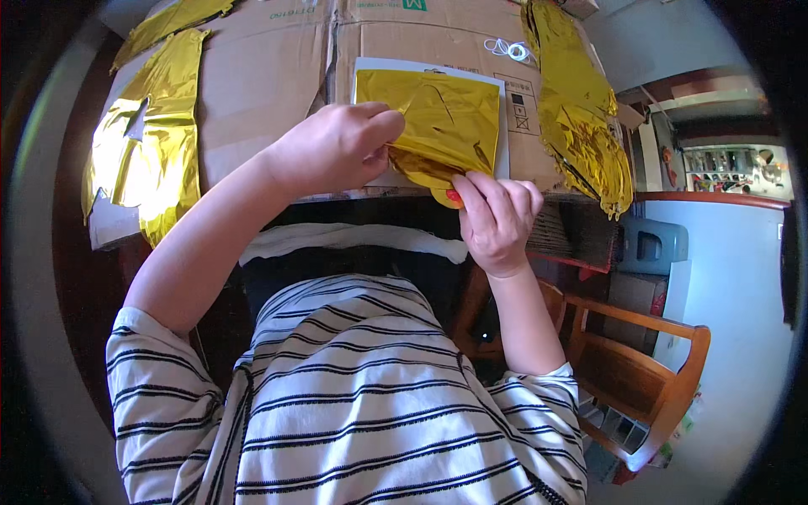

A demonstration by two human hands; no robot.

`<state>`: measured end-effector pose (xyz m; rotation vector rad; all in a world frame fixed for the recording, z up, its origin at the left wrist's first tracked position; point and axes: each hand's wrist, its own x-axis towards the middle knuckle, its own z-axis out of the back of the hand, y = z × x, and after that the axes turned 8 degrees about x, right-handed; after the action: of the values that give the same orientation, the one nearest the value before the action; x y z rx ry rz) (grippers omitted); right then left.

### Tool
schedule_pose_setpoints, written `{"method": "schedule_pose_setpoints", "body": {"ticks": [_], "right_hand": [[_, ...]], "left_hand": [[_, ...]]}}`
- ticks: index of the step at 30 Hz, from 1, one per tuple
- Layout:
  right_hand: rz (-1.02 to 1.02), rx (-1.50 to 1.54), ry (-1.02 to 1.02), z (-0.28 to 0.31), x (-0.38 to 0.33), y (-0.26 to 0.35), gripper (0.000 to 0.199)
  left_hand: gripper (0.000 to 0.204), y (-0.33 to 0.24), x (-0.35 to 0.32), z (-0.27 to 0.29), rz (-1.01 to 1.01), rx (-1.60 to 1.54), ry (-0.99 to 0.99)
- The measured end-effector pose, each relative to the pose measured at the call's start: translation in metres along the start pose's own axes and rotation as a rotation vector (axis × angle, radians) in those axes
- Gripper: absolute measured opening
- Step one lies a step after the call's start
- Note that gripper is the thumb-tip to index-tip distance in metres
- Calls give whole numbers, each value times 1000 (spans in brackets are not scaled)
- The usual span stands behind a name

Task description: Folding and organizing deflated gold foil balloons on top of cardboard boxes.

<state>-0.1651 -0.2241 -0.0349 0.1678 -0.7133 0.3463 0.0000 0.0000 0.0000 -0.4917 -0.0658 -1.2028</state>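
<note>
A sheet of shiny gold foil (pixel 450 109) lies over a white board (pixel 503 135) on the cardboard-covered table, its near edge lifted and folded up. My left hand (pixel 349 145) is closed in a pinch at the foil's left near corner. With thumb and fingers pressed together, my right hand (pixel 498 215) grips the near edge of the same foil toward its right side. A small red spot shows at the right thumb. What lies under the raised fold is hidden.
Flattened cardboard (pixel 252 101) covers the table. Crumpled gold foil strips lie at the left (pixel 172 126) and right (pixel 576 101). A coil of white cord (pixel 509 49) rests at the back. A wooden chair (pixel 635 370) and a blue-grey stool (pixel 655 244) stand at the right.
</note>
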Motion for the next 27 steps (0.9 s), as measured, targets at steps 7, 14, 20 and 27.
{"method": "schedule_pose_setpoints", "body": {"ticks": [7,14,20,27], "right_hand": [[-95,-29,-108,-6,2,9,28],[-217,134,-168,-17,4,9,27],[-332,48,-200,-25,13,10,23],[-259,-114,-213,-23,30,14,19]], "left_hand": [[20,1,2,6,97,-75,-6],[19,2,5,10,140,-99,-6],[18,1,5,12,153,-128,-31],[17,4,6,13,172,-127,-18]]}}
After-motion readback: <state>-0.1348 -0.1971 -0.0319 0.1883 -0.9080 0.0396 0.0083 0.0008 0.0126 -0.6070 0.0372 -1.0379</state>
